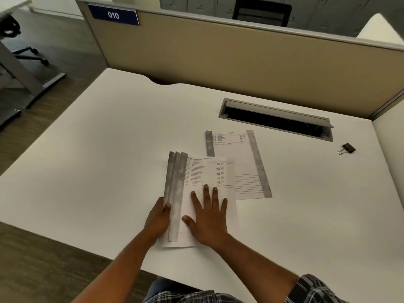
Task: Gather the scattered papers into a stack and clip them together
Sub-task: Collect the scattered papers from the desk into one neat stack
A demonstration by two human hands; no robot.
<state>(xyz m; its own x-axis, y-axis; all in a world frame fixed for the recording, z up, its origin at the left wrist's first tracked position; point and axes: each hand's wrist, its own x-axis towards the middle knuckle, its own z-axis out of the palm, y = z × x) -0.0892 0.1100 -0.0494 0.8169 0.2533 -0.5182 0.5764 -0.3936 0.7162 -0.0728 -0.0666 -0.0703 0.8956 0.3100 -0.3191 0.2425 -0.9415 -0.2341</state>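
Note:
A loose stack of printed papers with dark left margins lies fanned on the white desk. My right hand presses flat on the top sheet, fingers spread. My left hand touches the stack's left edge, thumb on the dark margin. One more printed sheet lies apart, just behind and to the right, its lower part tucked under the stack. A black binder clip sits far right on the desk, away from both hands.
An open cable slot with a grey lid is cut into the desk behind the papers. A beige partition with a "010" sign closes off the back. The desk's left edge drops to the floor.

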